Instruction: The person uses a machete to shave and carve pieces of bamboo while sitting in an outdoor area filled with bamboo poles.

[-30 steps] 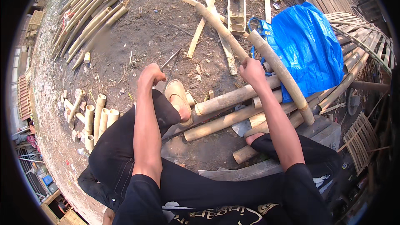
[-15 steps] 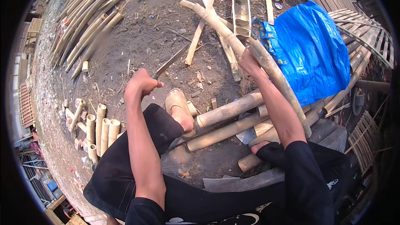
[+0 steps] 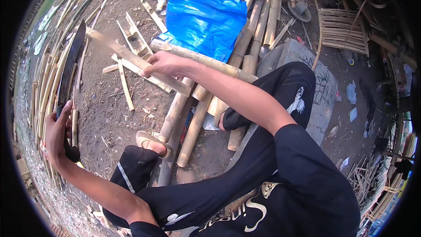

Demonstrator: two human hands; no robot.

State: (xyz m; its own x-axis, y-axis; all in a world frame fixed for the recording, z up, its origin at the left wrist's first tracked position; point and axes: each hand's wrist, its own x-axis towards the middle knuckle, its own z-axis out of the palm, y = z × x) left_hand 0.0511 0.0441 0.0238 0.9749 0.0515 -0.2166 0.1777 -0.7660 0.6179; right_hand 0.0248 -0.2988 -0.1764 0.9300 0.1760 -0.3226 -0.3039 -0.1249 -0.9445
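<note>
In my left hand (image 3: 60, 129), at the far left, a machete (image 3: 71, 72) is gripped by its dark handle, its long blade pointing up. My right hand (image 3: 163, 65) has its fingers around a bamboo pole (image 3: 127, 54), which slants from upper left to lower right and is blurred at its far end. The blade stands apart from that pole. Beyond my right forearm lies a thicker bamboo piece (image 3: 206, 60). Below the held pole, another bamboo length (image 3: 174, 113) runs down to my sandalled foot (image 3: 152, 142).
A blue tarp (image 3: 204, 19) lies beyond my right hand. Long bamboo poles (image 3: 256, 30) are stacked behind it, and more poles (image 3: 48, 83) line the left side. Split bamboo strips (image 3: 125, 83) are scattered on the dirt. A slatted bamboo panel (image 3: 344, 30) lies at upper right.
My view has turned to the right. The machete has swung out left and upright in my left hand. The bamboo pole has shifted in the picture, still held by my right hand.
</note>
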